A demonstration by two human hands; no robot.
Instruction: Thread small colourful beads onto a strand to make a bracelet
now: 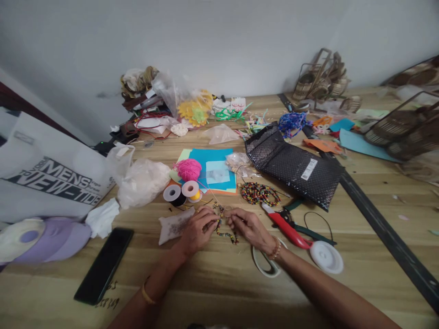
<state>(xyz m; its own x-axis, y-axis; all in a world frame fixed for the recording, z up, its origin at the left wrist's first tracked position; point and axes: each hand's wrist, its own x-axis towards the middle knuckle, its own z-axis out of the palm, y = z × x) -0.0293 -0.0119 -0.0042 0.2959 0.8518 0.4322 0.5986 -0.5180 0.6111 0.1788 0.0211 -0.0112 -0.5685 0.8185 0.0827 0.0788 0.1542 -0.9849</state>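
From my feed, the multicoloured beaded strand point(225, 234) lies on the bench point(206, 285) between both hands, curving rightward and toward me from the left hand's point(199, 230) pinching fingers; the right hand's point(249, 227) fingers press together, seemingly on thin cord point(225, 211).

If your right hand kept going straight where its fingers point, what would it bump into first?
The right hand would probably meet the left hand first, though it might brush the short string of small, round, multicoloured beads between them; depth is unclear.
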